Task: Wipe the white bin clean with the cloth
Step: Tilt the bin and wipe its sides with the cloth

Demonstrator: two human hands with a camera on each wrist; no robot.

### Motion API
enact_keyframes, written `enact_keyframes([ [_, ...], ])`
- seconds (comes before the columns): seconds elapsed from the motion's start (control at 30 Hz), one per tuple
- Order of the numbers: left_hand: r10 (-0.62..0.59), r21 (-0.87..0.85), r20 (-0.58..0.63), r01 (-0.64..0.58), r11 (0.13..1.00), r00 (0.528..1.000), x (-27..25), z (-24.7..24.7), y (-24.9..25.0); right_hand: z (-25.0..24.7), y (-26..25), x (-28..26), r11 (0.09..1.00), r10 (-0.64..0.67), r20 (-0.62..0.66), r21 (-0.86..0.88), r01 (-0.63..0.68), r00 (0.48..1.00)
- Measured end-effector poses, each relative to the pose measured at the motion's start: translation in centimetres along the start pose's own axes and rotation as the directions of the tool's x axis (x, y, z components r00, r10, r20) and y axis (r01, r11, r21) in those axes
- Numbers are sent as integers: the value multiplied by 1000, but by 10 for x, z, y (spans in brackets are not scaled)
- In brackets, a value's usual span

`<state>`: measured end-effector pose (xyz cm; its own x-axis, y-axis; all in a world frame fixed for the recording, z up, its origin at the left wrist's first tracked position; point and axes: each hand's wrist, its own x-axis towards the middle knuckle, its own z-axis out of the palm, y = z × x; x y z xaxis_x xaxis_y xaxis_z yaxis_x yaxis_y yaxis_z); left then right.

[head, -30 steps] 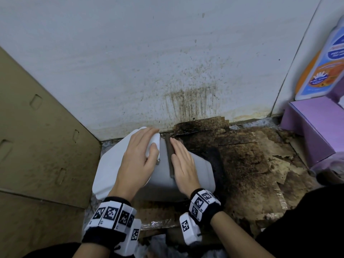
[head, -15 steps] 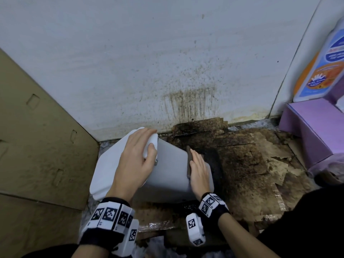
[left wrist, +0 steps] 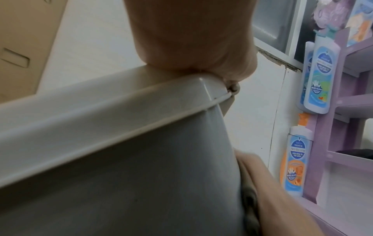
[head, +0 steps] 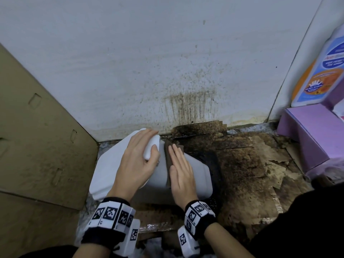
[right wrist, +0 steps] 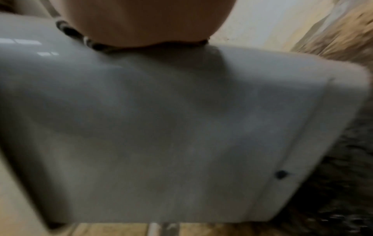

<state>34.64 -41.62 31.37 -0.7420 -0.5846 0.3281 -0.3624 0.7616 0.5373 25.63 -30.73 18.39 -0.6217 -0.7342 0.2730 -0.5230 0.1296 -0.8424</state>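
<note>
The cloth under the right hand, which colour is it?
Dark brown; the cloth shows best in the head view, pressed flat under the right hand.

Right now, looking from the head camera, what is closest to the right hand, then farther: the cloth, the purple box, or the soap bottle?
1. The cloth: right under the right hand, pressed onto the white bin.
2. The purple box: off to the right, on the floor.
3. The soap bottle: farthest, standing behind the box at the right edge.

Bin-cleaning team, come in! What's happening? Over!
Left hand gripping the white plastic bin at its rim. Right hand flat, pressing the brown cloth on the bin's side. Nothing in the way.
</note>
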Motion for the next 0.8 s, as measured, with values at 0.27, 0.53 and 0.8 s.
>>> enact_keyframes([
  [0.27,-5,-16,-2,5,1000,1000,-3,-2,0,-3,70,-33,974,225,-85,12,-225,971],
  [0.53,-28,3,0,28,1000,1000,0,-5,-5,10,46,-26,940,340,-121,40,-338,932],
  [0.8,-16,34,3,16,999,1000,3,-1,-5,20,-36,-11,973,182,-54,155,-171,982],
])
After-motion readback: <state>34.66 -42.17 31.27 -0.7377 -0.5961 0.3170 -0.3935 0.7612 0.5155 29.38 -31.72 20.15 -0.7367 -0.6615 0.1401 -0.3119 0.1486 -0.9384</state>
